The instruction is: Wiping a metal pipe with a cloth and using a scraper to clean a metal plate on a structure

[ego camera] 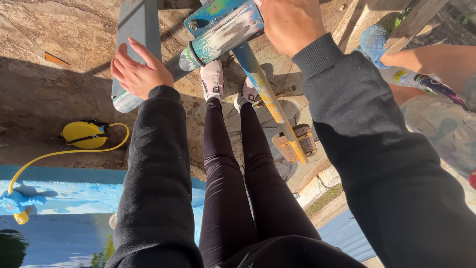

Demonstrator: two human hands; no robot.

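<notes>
My left hand [136, 72] rests flat with spread fingers on a grey metal tube [136, 30], near where it meets a paint-stained blue and white bar [225, 30]. My right hand [290, 22] presses on top of that bar at the upper middle, fingers curled over it; what lies under the palm is hidden. A slanted blue and yellow pole [267, 99] runs down from the bar toward the ground. My legs in black leggings and white shoes [213, 79] stand below on stone ground.
A yellow hose reel [85, 134] with a yellow hose lies on the ground at left, ending at a blue fitting [17, 203]. A wooden wheel [295, 143] sits by the pole's foot. Another person's arm [436, 62] and blue-gloved hand [374, 42] reach in at upper right.
</notes>
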